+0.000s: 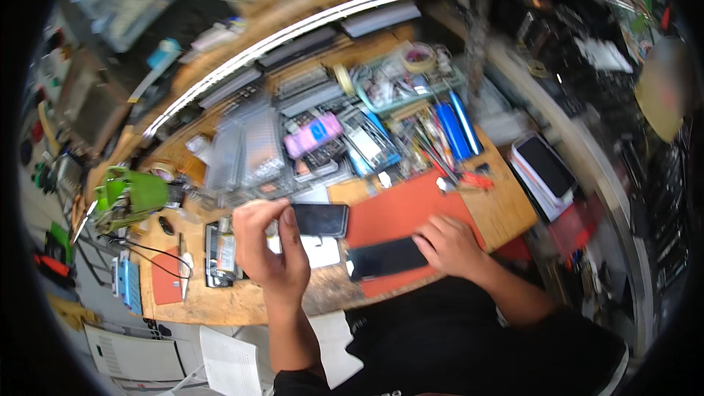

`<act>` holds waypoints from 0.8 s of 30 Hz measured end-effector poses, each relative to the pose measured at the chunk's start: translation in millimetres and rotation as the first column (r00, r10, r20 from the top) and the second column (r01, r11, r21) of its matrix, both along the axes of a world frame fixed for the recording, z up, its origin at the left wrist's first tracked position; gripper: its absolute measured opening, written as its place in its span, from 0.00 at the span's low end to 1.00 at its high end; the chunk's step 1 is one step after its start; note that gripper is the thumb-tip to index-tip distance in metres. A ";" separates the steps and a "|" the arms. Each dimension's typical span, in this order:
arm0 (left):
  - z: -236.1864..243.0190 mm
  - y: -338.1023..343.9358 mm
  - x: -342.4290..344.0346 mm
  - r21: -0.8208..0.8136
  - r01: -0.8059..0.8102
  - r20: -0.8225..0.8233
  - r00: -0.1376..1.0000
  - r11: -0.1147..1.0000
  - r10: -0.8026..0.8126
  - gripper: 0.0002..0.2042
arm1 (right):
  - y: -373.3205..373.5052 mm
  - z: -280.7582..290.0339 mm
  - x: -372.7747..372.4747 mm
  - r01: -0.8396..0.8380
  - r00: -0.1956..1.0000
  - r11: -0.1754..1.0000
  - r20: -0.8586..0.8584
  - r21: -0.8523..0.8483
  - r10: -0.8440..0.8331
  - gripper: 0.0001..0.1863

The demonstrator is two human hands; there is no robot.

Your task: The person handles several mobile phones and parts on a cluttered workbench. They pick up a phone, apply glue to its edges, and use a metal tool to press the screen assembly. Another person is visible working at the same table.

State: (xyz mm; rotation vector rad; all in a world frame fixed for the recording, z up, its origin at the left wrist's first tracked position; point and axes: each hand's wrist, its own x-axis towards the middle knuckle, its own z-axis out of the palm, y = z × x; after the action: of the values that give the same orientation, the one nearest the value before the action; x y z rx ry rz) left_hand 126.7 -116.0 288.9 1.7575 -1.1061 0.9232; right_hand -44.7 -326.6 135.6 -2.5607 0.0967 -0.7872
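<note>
Black phone-like slab lies on the orange mat that covers part of the wooden desk, near the edge closest to the person. Any marking on its dark face is too blurred to make out, as is whatever is printed on the pink-purple bundle farther back. Its long axis runs roughly left to right, the left end slightly nearer the person; which end is its top, I cannot tell. The right grip, a bare hand, covers its right end, fingers loosely bent; whether they pinch it or merely rest there, I cannot tell. The left grip is raised, fingers curled toward the thumb; whether it holds anything is hidden. Just beside it lies a second dark phone, with a white slab nearer the person, partly behind that wrist.
</note>
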 end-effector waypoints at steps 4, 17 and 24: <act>-54.2 -11.2 -27.7 0.176 0.130 -0.254 0.964 0.976 -0.082 0.08 | 3.5 -5.2 -14.1 -0.029 0.999 0.999 -0.021 0.018 0.029 0.13; -72.7 30.9 -37.7 0.190 -0.048 -0.288 0.952 0.981 0.103 0.03 | -1.4 20.4 -9.7 -0.138 0.952 0.987 -0.265 0.081 0.155 0.44; -68.2 -24.3 -0.9 0.391 -0.059 -0.295 0.937 0.918 0.186 0.02 | -6.3 13.4 -4.8 -0.143 0.968 0.984 -0.193 0.109 0.162 0.39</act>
State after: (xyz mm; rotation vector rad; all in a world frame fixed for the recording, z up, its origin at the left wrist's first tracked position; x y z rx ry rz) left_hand 125.7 -140.3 220.7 2.2243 -1.0051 0.4770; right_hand -49.5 -332.9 149.0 -2.5153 -0.0002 -0.4536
